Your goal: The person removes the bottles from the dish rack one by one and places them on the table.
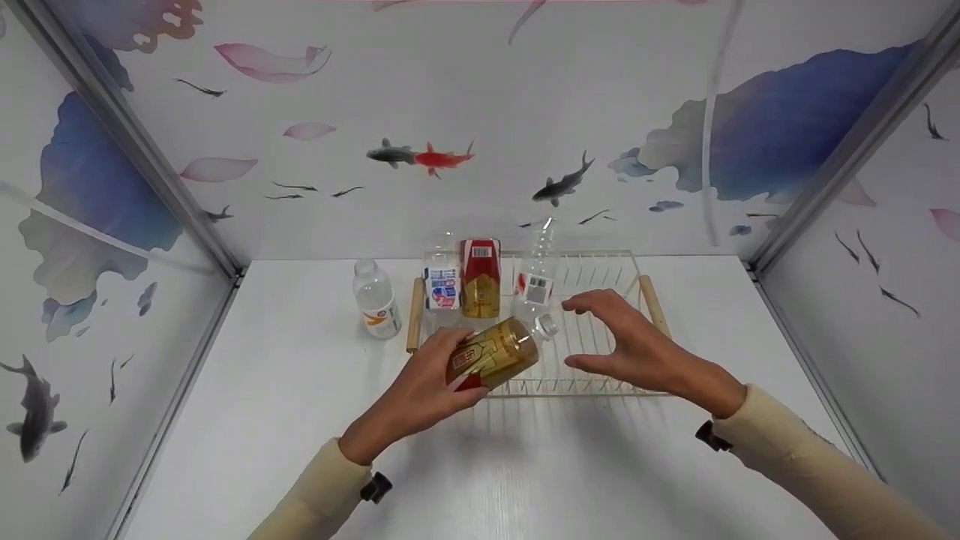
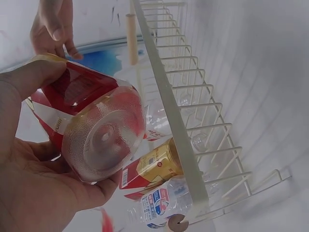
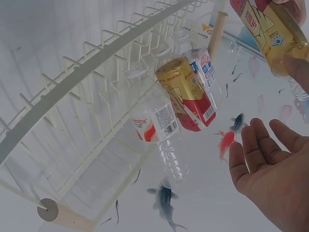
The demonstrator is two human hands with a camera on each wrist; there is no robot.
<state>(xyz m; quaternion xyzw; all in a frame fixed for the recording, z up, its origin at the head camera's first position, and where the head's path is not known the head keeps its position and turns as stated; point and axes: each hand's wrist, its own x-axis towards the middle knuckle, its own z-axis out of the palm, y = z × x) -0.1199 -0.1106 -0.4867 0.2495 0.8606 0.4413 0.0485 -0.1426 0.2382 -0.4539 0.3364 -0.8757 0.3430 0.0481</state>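
Our left hand (image 1: 424, 386) grips a red-and-gold bottle (image 1: 495, 354) above the wire rack (image 2: 165, 89), its long axis slanting so the cap (image 1: 548, 325) points towards our right hand (image 1: 637, 346), spread wide, holding nothing, with nothing between. Beyond, a blue-and-white labelled bottle (image 1: 443, 289), second red-and-gold bottle (image 1: 481, 277) and clear bottle (image 1: 534, 289) share the rack; an orange-labelled bottle (image 1: 378, 301) sits outside, left.

White table (image 1: 495, 480): wire rack (image 1: 585, 395), wooden handles (image 1: 655, 306); clear labelled bottle (image 1: 377, 301) just left.
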